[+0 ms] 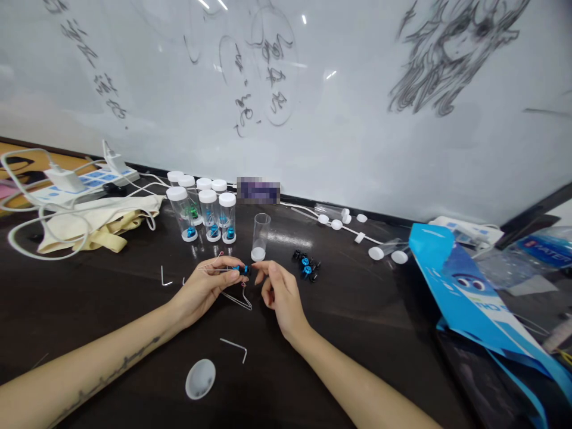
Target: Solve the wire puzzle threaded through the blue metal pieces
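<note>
My left hand (210, 283) pinches a small blue and black part (242, 270) between thumb and fingertips. Thin white string (239, 302) with small pink loops trails from around these fingers. Just to the right of the part is my right hand (281, 298), its fingers bent and apart, with nothing visible in them; whether a fingertip touches the part's black end, I cannot tell. Behind the hands stands an uncapped clear tube (261, 235) with a white base. A pile of similar blue and black parts (307, 266) lies right of it.
Capped tubes (208, 214) holding blue or green parts stand at the back left. Hex keys (235, 344) and a small white dish (201, 379) lie nearer me. White caps (336, 224) are at the back right. A cloth bag (102, 217) and blue bag (465, 280) flank the table.
</note>
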Motion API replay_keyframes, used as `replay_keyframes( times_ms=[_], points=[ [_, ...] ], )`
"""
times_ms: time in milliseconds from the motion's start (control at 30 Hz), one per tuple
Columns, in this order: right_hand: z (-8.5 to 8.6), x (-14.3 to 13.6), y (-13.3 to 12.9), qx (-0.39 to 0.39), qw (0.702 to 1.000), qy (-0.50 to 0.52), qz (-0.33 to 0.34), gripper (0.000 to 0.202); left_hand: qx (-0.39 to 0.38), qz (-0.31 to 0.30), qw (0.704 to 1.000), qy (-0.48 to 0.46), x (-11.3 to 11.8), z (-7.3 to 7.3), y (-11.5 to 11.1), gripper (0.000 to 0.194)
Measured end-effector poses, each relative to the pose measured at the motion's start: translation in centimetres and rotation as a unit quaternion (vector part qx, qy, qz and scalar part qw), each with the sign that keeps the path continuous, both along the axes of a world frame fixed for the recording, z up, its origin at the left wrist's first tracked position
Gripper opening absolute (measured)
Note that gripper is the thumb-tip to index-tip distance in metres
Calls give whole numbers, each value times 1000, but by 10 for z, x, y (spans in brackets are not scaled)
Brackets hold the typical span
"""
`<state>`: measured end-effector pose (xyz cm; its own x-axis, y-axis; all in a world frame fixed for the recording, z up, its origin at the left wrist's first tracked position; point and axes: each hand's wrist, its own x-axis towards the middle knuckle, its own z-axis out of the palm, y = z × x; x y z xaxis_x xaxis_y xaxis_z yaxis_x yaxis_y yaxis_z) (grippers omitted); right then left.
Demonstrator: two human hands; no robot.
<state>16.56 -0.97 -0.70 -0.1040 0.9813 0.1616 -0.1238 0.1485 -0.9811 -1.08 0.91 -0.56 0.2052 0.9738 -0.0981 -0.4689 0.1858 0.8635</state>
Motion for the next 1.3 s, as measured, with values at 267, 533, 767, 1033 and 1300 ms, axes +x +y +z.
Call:
replay_keyframes(
  times_ms=[267,533,767,1033,1300],
  points=[
    [2,0,0,2,1000,-2,0,39,-5,-9,1000,4,-1,-1,0,23],
    [1,-1,0,4,1000,-3,2,40,-8,-8,1000,7,-1,0,0,23],
    [0,0,0,-3,1000,-3,7,41,-4,-10,1000,5,-1,-3,1,23],
    [0,0,0,4,1000,-11,8,40,-3,-12,1000,-2,-1,-1,0,23],
    [0,-1,0,0,1000,-4,9,39,-6,-11,1000,-3,-2,-1,0,23]
  ],
)
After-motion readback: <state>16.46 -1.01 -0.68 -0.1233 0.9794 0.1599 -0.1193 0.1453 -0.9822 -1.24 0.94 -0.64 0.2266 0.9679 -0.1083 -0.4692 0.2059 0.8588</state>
